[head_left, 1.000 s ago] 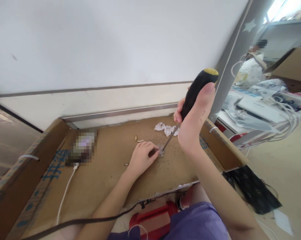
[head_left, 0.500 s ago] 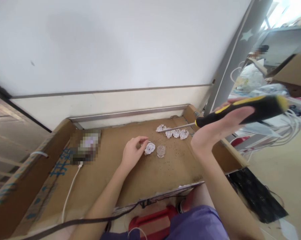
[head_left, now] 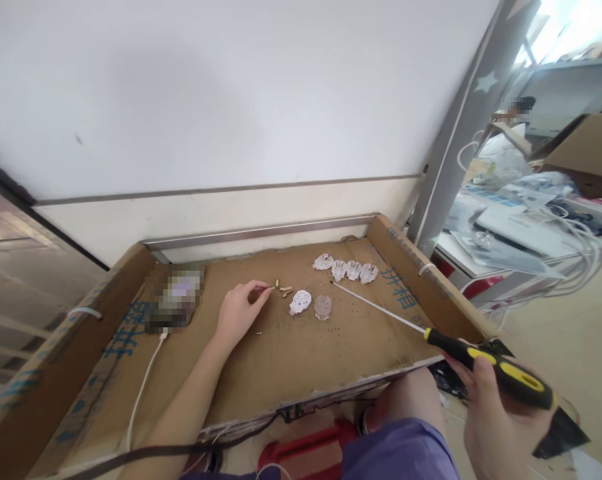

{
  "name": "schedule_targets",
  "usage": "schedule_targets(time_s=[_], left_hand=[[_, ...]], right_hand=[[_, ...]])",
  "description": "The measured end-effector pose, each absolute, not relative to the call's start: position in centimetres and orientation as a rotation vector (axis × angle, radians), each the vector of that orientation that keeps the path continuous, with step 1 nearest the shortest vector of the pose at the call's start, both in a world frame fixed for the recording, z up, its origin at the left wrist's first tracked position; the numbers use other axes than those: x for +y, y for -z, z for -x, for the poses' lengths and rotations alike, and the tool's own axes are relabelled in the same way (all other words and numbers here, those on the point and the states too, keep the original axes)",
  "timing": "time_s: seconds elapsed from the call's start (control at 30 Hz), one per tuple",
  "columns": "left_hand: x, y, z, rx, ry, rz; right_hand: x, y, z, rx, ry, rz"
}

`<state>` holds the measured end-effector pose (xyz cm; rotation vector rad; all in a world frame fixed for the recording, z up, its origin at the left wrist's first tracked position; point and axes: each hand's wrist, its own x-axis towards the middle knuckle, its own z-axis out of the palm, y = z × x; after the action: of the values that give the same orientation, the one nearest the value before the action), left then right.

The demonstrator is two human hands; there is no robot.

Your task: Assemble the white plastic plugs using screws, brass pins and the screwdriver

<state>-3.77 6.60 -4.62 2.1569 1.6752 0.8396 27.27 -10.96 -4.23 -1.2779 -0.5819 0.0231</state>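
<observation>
The right hand (head_left: pixel 495 417), low in the right corner of the frame, has its grip closed around the black and yellow handle of a long screwdriver (head_left: pixel 485 363). The thin metal shaft points up and left, and its tip hovers just over the flat brown cardboard surface (head_left: pixel 291 353), near the small parts. Held this way, the tool looks out of the way while the other hand works. The left hand (head_left: pixel 238 310), near the middle of the frame, rests on the cardboard with its fingers curled. The fingertips pinch at a tiny brass piece, but it is too small to tell if they really hold it. Just to the right lie a few more small brass screws (head_left: pixel 283 291), loose on the cardboard. Next to them sit a white round plastic plug part (head_left: pixel 300 302) and a clear round plastic plug part (head_left: pixel 323 306), side by side. Higher up, a row of four more clear plastic parts (head_left: pixel 347 268) lies near the back edge. The cardboard has raised side flaps (head_left: pixel 421 277), like a shallow tray, which likely stop little bits from rolling off. A blurred dark object (head_left: pixel 173 300) with a white cable (head_left: pixel 141 393) lies at the left.
</observation>
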Motion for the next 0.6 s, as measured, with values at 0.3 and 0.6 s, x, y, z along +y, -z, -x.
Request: schedule_targets(time_s=[0.3, 0.6], left_hand=[[5.1, 2.4, 7.1, 2.019, -0.87, -2.476], [5.1, 0.3, 16.3, 2.541, -0.156, -2.34]], right_hand=[[-10.2, 8.3, -25.7, -1.222, -0.104, 1.495], [-9.4, 9.7, -26.7, -1.41, 0.146, 1.612]])
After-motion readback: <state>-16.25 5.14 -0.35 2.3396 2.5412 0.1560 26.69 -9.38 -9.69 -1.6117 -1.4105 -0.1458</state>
